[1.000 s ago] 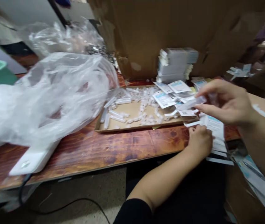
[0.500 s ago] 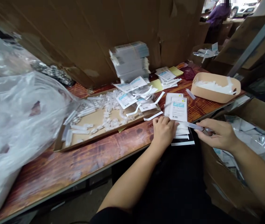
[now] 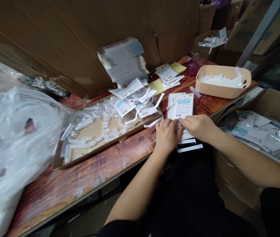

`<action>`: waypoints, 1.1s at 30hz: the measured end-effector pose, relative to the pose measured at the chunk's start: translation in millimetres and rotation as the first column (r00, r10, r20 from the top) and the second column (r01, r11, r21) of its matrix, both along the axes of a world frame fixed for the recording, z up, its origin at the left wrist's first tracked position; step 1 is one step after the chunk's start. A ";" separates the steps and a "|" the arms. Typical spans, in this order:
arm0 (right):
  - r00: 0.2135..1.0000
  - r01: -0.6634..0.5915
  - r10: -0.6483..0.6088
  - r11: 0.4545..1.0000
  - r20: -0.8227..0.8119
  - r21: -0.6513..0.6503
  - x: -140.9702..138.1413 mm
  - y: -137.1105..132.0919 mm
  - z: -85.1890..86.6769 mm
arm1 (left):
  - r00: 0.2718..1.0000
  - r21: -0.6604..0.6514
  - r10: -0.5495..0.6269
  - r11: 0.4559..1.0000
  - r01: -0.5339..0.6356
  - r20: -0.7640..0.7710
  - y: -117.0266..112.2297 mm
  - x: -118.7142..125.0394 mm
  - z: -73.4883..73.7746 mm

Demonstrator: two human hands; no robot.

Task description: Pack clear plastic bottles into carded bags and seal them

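Note:
A stack of clear packets with printed white and blue cards (image 3: 183, 107) lies at the table's front edge, white flap strips hanging toward me. My left hand (image 3: 167, 135) rests on the left side of the stack, fingers curled and thumb pressed at a packet's edge. Reaching in from the right, my right hand (image 3: 200, 127) lies over the packets, its fingertips pinched close to my left thumb. Something clear shows between the two hands, too small to make out. The frosted plastic tube seen earlier in my right hand is hidden now.
A shallow cardboard tray (image 3: 88, 131) holds small clear plastic parts and tubes, with loose packets (image 3: 140, 102) over its right end. Behind stands a bundled card stack (image 3: 124, 61). At right are a beige basket (image 3: 222, 90), a loose tube (image 3: 195, 92) and a box of packets (image 3: 265, 135).
My right hand has moved left and inward, bringing the tube to the packets beside my left hand. My left hand stays on the stack. The camera view has shifted slightly.

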State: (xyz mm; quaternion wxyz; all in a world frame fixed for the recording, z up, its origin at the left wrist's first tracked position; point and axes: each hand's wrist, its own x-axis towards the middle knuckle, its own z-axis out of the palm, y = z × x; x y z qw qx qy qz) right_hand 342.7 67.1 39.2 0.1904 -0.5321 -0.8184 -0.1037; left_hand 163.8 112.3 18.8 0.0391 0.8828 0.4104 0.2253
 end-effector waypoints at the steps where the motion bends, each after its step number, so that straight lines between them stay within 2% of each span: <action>1: 1.000 -0.013 0.013 1.000 -0.023 -0.010 1.5 1.0 3.4 | 1.000 -0.010 0.009 1.000 -0.009 -0.001 -0.6 0.3 0.2; 4: 0.956 -0.056 0.066 0.998 -0.286 0.041 9.2 -7.1 19.3 | 1.000 -0.036 0.027 0.999 -0.027 -0.001 -2.5 0.8 0.4; 7: 0.783 0.005 0.023 0.999 -0.622 0.043 12.1 -21.8 32.0 | 1.000 -0.052 0.024 0.998 -0.023 0.011 -3.6 0.7 0.7; 9: 0.661 -0.002 0.039 0.999 -0.750 0.050 7.3 -27.6 31.0 | 1.000 -0.056 0.019 0.998 -0.018 0.023 -3.8 0.2 1.1; 11: 0.612 -0.059 0.137 0.990 -0.779 0.127 -0.8 -27.3 21.7 | 0.999 -0.058 0.011 0.998 -0.009 0.033 -3.9 -0.4 1.8; 13: 0.675 -0.124 0.242 0.968 -0.697 0.217 -7.9 -21.6 6.8 | 0.999 -0.061 0.002 0.998 0.000 0.037 -3.9 -0.8 2.5; 16: 0.832 -0.203 0.319 0.936 -0.454 0.287 -10.0 -10.2 -16.8 | 1.000 -0.069 -0.007 0.998 0.008 0.027 -3.4 -0.8 3.1; 18: 0.907 -0.216 0.298 0.935 -0.298 0.280 -5.0 -6.1 -29.2 | 1.000 -0.074 -0.005 0.997 0.007 0.019 -2.1 -0.3 2.8; 20: 0.960 -0.170 0.216 0.956 -0.178 0.240 2.9 -6.6 -37.5 | 1.000 -0.076 0.001 0.997 0.001 0.022 -0.4 0.4 1.9; 23: 0.994 -0.084 0.093 0.983 -0.053 0.161 15.1 -12.6 -42.9 | 0.999 -0.071 0.011 0.997 -0.009 0.033 1.6 1.6 0.5; 27: 0.999 -0.018 0.016 0.998 0.028 0.053 27.1 -16.8 -42.0 | 0.999 -0.043 0.021 0.999 -0.020 0.041 0.7 2.4 1.2; 30: 0.999 0.033 -0.033 0.999 -0.012 0.004 36.1 -13.0 -36.4 | 0.999 -0.020 0.026 0.999 -0.025 0.044 -0.2 2.5 3.2; 33: 0.992 0.088 -0.097 0.990 -0.082 -0.112 47.2 -4.6 -27.6 | 0.997 0.010 -0.009 1.000 0.008 0.073 4.2 3.6 3.5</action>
